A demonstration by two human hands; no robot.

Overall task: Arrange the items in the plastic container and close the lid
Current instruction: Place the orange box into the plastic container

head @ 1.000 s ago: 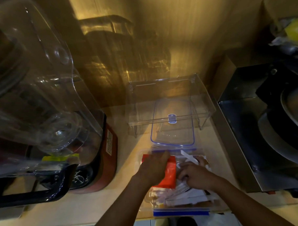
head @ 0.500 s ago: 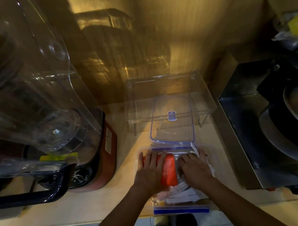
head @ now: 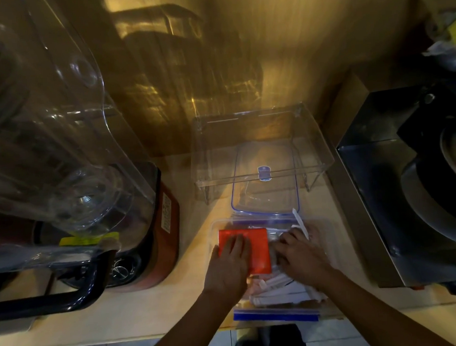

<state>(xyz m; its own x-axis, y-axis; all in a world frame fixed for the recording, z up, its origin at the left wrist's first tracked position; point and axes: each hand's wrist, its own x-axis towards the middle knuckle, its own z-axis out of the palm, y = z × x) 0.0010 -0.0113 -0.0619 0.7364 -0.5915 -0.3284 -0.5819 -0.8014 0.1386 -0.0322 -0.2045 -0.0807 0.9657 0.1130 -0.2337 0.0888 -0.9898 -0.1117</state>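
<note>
A clear plastic container [head: 329,303] with blue clips sits at the counter's front edge. Inside it lie an orange-red flat packet [head: 256,246] on the left and several white paper-wrapped sticks [head: 281,290] on the right. My left hand [head: 229,267] lies flat on the packet, fingers together and stretched out. My right hand [head: 302,256] rests palm down on the white sticks, fingers spread. The container's clear lid [head: 265,187] with a blue rim lies just behind it, partly under a clear stand.
A clear acrylic stand [head: 259,142] straddles the lid at the back. A large blender [head: 73,179] with a red base fills the left. A steel appliance [head: 405,191] stands on the right. The wooden counter [head: 149,312] ends just below the container.
The orange packet went from tilted in my left hand to lying flat in the container's left half. Both hands have flattened on top of the contents.
</note>
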